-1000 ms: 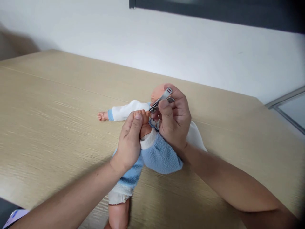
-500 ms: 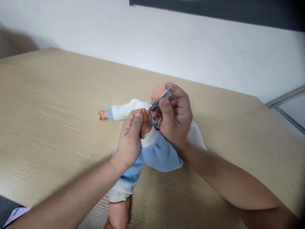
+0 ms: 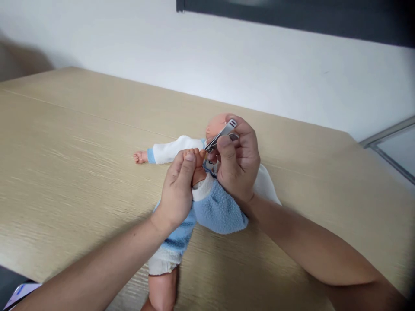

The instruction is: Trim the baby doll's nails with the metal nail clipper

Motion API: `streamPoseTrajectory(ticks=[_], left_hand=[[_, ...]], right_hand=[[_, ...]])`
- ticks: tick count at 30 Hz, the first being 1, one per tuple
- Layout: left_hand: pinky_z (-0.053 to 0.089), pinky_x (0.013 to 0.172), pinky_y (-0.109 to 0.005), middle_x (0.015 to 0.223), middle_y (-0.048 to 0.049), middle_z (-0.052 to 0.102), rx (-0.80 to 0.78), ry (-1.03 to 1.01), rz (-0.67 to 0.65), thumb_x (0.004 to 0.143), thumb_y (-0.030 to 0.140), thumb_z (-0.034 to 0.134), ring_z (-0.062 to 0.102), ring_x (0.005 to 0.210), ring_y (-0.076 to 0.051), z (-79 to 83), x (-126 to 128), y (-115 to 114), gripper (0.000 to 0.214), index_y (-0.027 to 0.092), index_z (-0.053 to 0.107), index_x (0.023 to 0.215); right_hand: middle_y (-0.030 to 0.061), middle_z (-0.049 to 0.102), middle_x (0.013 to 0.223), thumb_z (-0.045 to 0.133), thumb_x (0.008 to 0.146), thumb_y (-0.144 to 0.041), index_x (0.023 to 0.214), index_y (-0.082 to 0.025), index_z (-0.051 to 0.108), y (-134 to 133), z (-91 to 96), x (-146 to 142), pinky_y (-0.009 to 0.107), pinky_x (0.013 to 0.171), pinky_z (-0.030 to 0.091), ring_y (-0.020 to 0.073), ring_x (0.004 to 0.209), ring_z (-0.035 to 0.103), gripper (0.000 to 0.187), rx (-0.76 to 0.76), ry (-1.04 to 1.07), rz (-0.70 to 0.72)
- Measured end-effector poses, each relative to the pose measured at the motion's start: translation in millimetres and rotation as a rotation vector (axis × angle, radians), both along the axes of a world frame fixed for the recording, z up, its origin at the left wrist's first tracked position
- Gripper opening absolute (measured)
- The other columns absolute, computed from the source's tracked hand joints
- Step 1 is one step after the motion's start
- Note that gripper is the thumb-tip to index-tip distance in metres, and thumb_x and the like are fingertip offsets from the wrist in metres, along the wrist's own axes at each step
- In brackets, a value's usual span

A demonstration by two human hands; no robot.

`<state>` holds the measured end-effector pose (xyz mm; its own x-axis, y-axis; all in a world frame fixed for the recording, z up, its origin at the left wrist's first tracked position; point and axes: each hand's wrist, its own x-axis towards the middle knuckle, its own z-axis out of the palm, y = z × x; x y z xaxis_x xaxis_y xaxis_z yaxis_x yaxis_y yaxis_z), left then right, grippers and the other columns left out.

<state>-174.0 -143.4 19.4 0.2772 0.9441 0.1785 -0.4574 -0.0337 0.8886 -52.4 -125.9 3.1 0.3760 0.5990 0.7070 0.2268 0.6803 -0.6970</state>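
A baby doll (image 3: 221, 207) in blue and white fleece clothes lies on its back on the table, one leg raised toward its body. My left hand (image 3: 180, 181) is closed around the raised foot (image 3: 198, 166), thumb pressed on it near the toes. Between the thumb and fingers of my right hand (image 3: 240, 157) is a silver nail clipper (image 3: 223, 134), tilted with its jaw end down at the doll's toes. Whether the jaws touch a toe I cannot tell. My right hand hides most of the doll's face and part of its chest.
The doll's outstretched arm (image 3: 175, 150) and its other leg (image 3: 162, 289) rest on the pale wooden table (image 3: 81, 172). A phone (image 3: 22, 296) shows at the lower left corner. Behind the table stands a white wall (image 3: 129, 43), with a metal frame (image 3: 389, 134) at the right.
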Motion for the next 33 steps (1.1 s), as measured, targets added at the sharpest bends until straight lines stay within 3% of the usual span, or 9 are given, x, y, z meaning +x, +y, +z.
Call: streamPoseTrajectory(ticks=[10,16,23,33], left_hand=[[0.051,0.084,-0.024,0.088,-0.0017,0.059,0.018,-0.009,-0.038,0.109,0.037,0.057,0.055,0.085,-0.015,-3.5,0.4,2.2,0.030,0.020,0.066,0.086],[0.050,0.081,-0.025,0.085,-0.0008,0.052,-0.002,-0.033,-0.056,0.108,0.042,0.059,0.052,0.082,-0.015,-7.2,-0.7,0.3,0.030,0.021,0.068,0.089],[0.049,0.079,-0.025,0.089,-0.0015,0.059,-0.007,-0.029,-0.057,0.106,0.044,0.064,0.054,0.082,-0.014,-8.4,-1.5,1.8,0.031,0.020,0.068,0.087],[0.050,0.077,-0.025,0.088,-0.0015,0.060,-0.011,-0.006,-0.052,0.104,0.047,0.065,0.054,0.080,-0.015,-4.9,-1.5,0.5,0.033,0.021,0.063,0.083]], right_hand=[[0.0009,0.069,0.090,0.064,0.104,-0.048,0.134,-0.033,0.059,-3.8,4.5,-1.9,0.032,0.053,0.063,0.0149,0.066,0.070,0.034,-0.002,0.012,-0.021],[0.0019,0.070,0.095,0.063,0.103,-0.048,0.135,-0.033,0.057,-3.6,3.1,-4.7,0.036,0.060,0.066,0.0175,0.073,0.074,0.036,0.032,0.029,-0.056],[0.0023,0.067,0.091,0.061,0.103,-0.052,0.132,-0.030,0.059,-3.9,6.1,-5.0,0.031,0.051,0.059,0.0137,0.062,0.064,0.036,0.043,-0.018,-0.085],[0.0035,0.068,0.095,0.062,0.102,-0.053,0.133,-0.033,0.058,-4.4,5.2,-4.8,0.037,0.058,0.064,0.0172,0.068,0.068,0.037,0.009,-0.007,-0.071]])
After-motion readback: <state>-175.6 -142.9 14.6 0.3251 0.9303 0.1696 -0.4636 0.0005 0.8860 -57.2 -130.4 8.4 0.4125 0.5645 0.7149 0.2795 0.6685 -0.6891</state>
